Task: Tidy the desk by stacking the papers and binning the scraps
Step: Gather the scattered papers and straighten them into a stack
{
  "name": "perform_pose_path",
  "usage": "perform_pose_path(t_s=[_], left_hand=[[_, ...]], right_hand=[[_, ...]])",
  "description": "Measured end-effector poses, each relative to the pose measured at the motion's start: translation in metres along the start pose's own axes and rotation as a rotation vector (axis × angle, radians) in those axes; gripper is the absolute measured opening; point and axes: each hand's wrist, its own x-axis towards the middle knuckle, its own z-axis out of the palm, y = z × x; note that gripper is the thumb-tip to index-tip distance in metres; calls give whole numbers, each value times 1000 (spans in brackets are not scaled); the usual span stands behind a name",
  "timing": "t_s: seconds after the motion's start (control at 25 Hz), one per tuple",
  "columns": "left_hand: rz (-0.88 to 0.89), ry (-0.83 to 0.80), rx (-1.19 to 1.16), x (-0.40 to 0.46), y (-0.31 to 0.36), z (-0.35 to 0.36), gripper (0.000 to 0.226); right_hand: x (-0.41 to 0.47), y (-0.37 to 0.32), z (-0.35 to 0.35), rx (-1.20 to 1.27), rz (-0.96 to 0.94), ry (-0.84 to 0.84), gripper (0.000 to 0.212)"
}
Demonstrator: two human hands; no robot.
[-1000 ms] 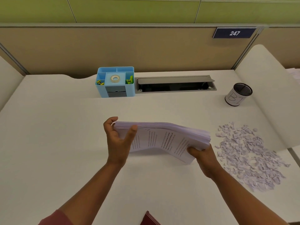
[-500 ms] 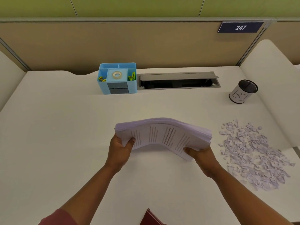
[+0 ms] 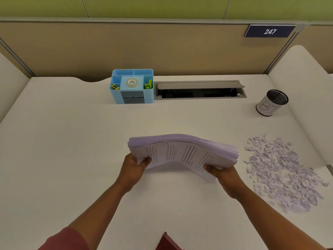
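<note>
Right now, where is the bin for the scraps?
In the head view, the bin stands far right on the desk, beyond the scrap pile, right of the cable tray.

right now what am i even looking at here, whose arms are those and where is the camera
There is no machine here. The camera sits on a person's head and looks forward and down, so the two arms reaching in from the bottom are that person's own.

Both hands hold one bowed stack of printed papers above the white desk: the left hand has its grip on the left end, the right hand on the right end.

To the right lies a pile of torn paper scraps. Behind it stands a black mesh cup with a handwritten label, probably the bin. At the back stands a blue desk organizer with a tape roll in it.
</note>
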Motion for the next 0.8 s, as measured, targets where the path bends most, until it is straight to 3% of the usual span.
perform_pose_path(t_s=[0.16, 0.36, 0.56, 0.72, 0.8], left_hand=[[42, -175, 111, 16, 15, -24, 29], [-47, -429, -6, 25, 54, -50, 34], [-235, -352, -340, 9, 50, -41, 40], [-344, -258, -858, -19, 39, -9, 77], [-344, -190, -986, -38, 45, 29, 76]], right_hand=[[3, -18, -9, -75, 66, -29, 33], [-1, -53, -21, 102, 125, -234, 40], [-7, -62, -28, 207, 182, -176, 36], [-14, -52, -39, 285, 145, -76, 39], [-17, -43, -40, 307, 117, -16, 34]])
